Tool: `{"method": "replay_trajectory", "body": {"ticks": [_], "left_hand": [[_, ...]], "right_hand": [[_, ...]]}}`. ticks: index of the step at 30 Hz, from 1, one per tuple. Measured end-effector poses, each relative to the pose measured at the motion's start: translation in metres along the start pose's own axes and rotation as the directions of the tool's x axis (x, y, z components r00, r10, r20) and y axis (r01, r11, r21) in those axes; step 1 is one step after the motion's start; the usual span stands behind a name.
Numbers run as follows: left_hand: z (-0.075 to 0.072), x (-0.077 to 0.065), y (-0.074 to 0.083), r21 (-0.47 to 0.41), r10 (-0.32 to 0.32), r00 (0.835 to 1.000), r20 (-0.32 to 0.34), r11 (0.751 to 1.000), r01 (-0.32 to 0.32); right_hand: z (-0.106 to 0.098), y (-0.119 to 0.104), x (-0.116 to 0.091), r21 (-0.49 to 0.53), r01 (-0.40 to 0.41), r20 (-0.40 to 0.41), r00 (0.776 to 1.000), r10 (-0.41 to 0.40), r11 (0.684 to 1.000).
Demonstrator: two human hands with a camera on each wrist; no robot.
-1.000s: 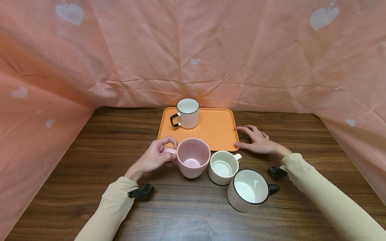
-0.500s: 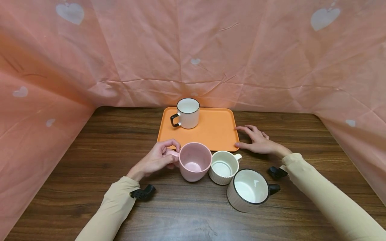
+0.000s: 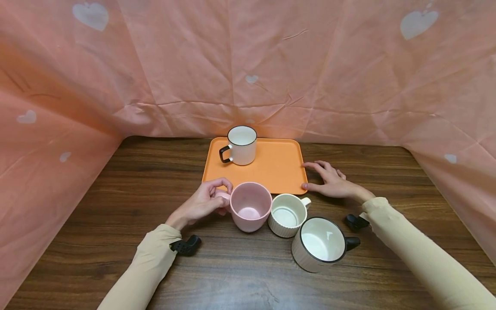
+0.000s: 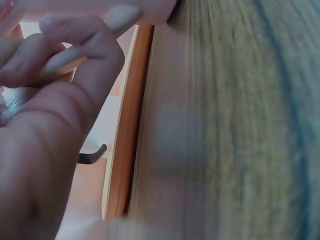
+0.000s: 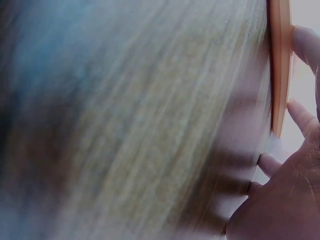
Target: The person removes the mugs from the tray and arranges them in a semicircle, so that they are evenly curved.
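My left hand [image 3: 201,201] pinches the handle of a pink mug [image 3: 251,221] between thumb and curled fingers. In the left wrist view those fingers [image 4: 95,45] wrap the handle, close over the wood. The mug stands upright in front of an orange tray [image 3: 277,172], its right side right at a small ribbed cream cup [image 3: 284,226]. At the tray's right edge, my right hand [image 3: 331,181] has its thumb and fingertips spread along the rim. The right wrist view shows two fingertips against that tray rim [image 5: 281,65]. A white mug [image 3: 243,155] with black rim and handle stands on the tray's left half.
A larger white mug [image 3: 315,254] with black rim and handle stands at the near right, against the cream cup, handle pointing right. Everything sits on a dark wooden table [image 3: 155,172]. Pink cloth [image 3: 271,86] with white hearts hangs at the back and both sides.
My left hand has shifted the pink mug slightly right and toward me, up to the cream cup; in the last half second it barely moved. My right hand has stayed at the tray's edge.
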State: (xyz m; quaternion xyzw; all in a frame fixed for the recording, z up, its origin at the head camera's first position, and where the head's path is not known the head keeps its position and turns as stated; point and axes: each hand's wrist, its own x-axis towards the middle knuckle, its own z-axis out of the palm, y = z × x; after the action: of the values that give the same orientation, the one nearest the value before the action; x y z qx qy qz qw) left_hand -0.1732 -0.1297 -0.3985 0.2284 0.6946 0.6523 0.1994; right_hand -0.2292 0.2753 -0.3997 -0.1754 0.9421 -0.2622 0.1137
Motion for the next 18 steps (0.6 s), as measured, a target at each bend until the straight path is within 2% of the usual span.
{"method": "replay_trajectory", "body": {"ticks": [8,13,15,18], "left_hand": [[-0.003,0.003,0.000,-0.048,-0.009,1.000,0.009,0.999,0.009],[-0.014,0.000,0.005,0.042,0.018,0.999,0.028,0.999,-0.019],[-0.020,-0.001,0.007,0.110,0.055,0.998,-0.002,0.992,-0.055],[-0.029,0.001,0.009,0.210,0.123,0.987,-0.101,0.973,-0.099]], "right_hand": [[-0.001,0.000,0.000,-0.010,-0.008,0.010,1.000,0.008,1.000],[0.000,0.001,0.000,-0.003,0.005,-0.008,1.000,-0.005,1.000],[0.001,0.001,0.000,-0.004,0.002,-0.007,1.000,-0.002,1.000],[0.001,0.002,0.001,0.002,0.001,-0.003,1.000,-0.001,1.000]]}}
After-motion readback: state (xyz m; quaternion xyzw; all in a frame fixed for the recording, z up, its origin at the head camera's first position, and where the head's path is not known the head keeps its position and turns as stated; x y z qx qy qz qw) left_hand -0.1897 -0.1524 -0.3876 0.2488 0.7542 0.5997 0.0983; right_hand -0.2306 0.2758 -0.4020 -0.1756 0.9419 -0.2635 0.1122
